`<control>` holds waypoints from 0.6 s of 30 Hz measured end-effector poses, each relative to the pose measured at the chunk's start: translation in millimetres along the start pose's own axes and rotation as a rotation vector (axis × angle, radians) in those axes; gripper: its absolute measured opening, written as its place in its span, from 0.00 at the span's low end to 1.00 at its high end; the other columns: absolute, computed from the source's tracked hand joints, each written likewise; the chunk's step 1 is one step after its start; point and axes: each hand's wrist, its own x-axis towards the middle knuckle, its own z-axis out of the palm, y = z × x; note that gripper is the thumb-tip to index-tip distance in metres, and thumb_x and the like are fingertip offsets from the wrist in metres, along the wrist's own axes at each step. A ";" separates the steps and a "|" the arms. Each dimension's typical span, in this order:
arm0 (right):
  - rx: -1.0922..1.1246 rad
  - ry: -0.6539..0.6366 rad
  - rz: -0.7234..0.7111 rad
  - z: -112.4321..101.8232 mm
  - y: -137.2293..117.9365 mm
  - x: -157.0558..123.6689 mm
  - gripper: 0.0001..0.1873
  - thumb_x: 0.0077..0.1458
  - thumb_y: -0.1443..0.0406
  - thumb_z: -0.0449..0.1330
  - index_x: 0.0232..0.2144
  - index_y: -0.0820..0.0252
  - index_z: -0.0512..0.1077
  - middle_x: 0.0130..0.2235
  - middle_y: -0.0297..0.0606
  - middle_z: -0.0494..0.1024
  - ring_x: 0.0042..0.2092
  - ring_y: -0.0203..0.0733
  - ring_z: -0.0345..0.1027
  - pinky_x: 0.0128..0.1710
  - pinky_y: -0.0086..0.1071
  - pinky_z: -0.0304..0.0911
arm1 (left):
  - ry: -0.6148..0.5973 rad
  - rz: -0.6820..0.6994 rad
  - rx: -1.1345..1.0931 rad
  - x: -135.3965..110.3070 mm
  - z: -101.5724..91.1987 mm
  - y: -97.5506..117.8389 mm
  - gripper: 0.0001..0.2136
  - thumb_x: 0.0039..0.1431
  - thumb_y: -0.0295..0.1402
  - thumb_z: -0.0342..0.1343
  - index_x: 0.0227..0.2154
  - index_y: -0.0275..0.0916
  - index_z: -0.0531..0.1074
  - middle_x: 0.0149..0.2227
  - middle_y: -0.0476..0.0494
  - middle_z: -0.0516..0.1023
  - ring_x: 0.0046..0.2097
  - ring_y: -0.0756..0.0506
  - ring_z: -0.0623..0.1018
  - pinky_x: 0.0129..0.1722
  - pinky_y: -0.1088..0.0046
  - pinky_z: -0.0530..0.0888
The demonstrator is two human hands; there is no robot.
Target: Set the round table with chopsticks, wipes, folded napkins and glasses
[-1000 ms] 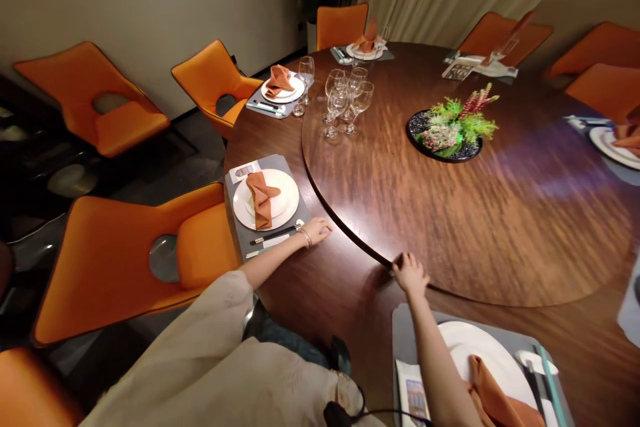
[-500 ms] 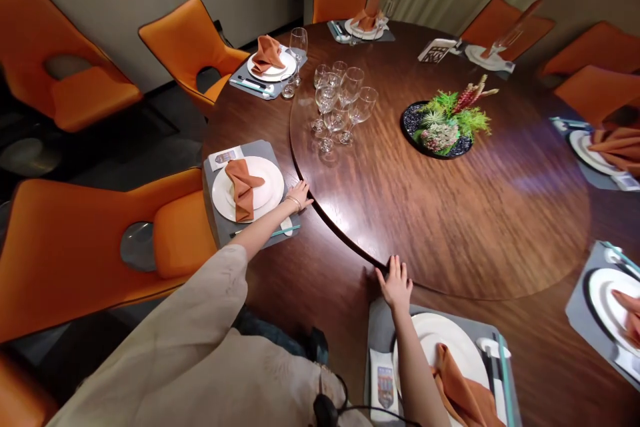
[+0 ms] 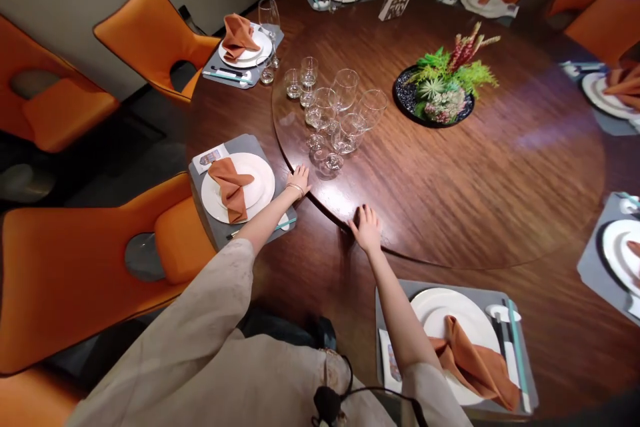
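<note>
My left hand [image 3: 299, 180] lies with fingers extended on the edge of the round wooden turntable [image 3: 450, 193], beside a place setting. Farther right along the same rim rests my right hand [image 3: 367, 228], its fingers spread over the wood. Neither hand holds anything. On the turntable, beyond my hands, stand several stemmed glasses [image 3: 345, 90] and small tumblers [image 3: 293, 83] in a cluster. A black dish with a plant arrangement [image 3: 440, 90] sits nearer the turntable's middle.
Place settings with white plates [image 3: 267, 180] and folded orange napkins [image 3: 233, 188] ring the table. One plate [image 3: 445, 303] lies under my right forearm. Orange chairs [image 3: 90, 267] stand around the left and far sides. A small card stand [image 3: 397, 3] is at the back.
The view has shifted. My right hand has slid left along the turntable rim, closer to my left hand. The glasses now sit nearer my hands.
</note>
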 end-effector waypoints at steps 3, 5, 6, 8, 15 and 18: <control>-0.126 -0.075 0.031 15.1 -33.5 3.2 0.44 0.61 0.46 0.40 0.67 0.73 0.45 0.70 0.57 0.41 0.70 0.61 0.29 0.64 0.61 0.36 | 0.179 0.016 -0.254 21.4 -2.1 5.2 0.27 0.60 0.35 0.54 0.62 0.36 0.59 0.63 0.32 0.62 0.63 0.37 0.65 0.62 0.57 0.62; -0.159 -0.087 0.069 19.0 -37.7 -2.3 0.47 0.60 0.44 0.39 0.68 0.75 0.41 0.70 0.57 0.36 0.70 0.63 0.23 0.63 0.64 0.33 | 0.289 0.025 -0.455 41.7 -6.8 12.9 0.27 0.60 0.33 0.56 0.61 0.35 0.60 0.55 0.34 0.72 0.51 0.43 0.75 0.54 0.66 0.70; -0.164 -0.086 0.076 18.5 -34.6 -6.1 0.47 0.60 0.43 0.39 0.68 0.74 0.40 0.70 0.57 0.35 0.70 0.63 0.22 0.63 0.64 0.33 | 0.317 0.027 -0.535 52.7 -9.4 18.4 0.27 0.59 0.33 0.57 0.61 0.35 0.61 0.51 0.36 0.74 0.44 0.46 0.77 0.49 0.70 0.72; -0.150 -0.093 0.076 13.2 -21.5 -13.2 0.47 0.60 0.44 0.38 0.68 0.73 0.41 0.71 0.55 0.35 0.70 0.62 0.23 0.63 0.64 0.32 | 0.320 0.008 -0.620 73.3 -13.2 32.4 0.21 0.59 0.33 0.58 0.55 0.35 0.67 0.41 0.41 0.78 0.35 0.50 0.76 0.41 0.74 0.72; -0.015 -0.114 0.189 -5.6 7.8 -1.1 0.40 0.61 0.46 0.39 0.68 0.63 0.48 0.70 0.47 0.43 0.70 0.58 0.30 0.64 0.60 0.38 | 0.204 -0.008 -0.540 74.9 -5.2 62.2 0.12 0.63 0.33 0.53 0.26 0.33 0.74 0.26 0.42 0.75 0.33 0.48 0.75 0.38 0.73 0.68; -0.028 -0.100 0.244 1.3 3.5 5.1 0.46 0.58 0.43 0.40 0.68 0.68 0.43 0.71 0.50 0.38 0.69 0.65 0.25 0.63 0.63 0.36 | 0.153 0.078 -0.539 34.3 -5.9 41.9 0.15 0.65 0.34 0.50 0.24 0.34 0.73 0.26 0.43 0.75 0.32 0.48 0.74 0.39 0.73 0.69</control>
